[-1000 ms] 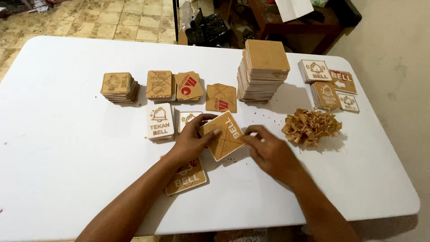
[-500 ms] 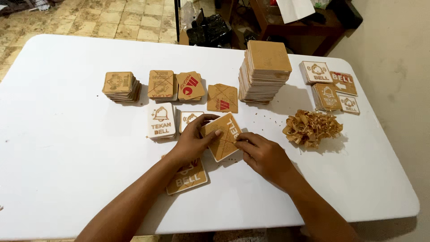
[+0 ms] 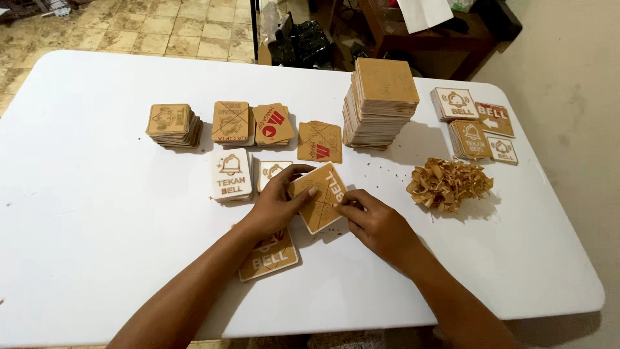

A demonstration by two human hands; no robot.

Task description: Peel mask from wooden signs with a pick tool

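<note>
White table (image 3: 97,258) spread with plaques; the tall stack (image 3: 381,103) stands far right, shavings pile (image 3: 449,184) beside. Both hands on the square wooden plaque (image 3: 320,197) at centre: left hand (image 3: 274,203) fingers pinning it, right hand (image 3: 374,223) has slid in, fingertips now pinched together at its near-right edge, picking.

Even, fairly bright indoor light falls on the white table (image 3: 97,213), which reads slightly grey with no harsh glare. Soft shadows spread toward four o'clock from the tall stack of wooden squares (image 3: 381,103) and the heap of wood scraps (image 3: 449,184). Focus is sharp at centre; wide-angle distortion bows the table edges, and the corners dim slightly.
</note>
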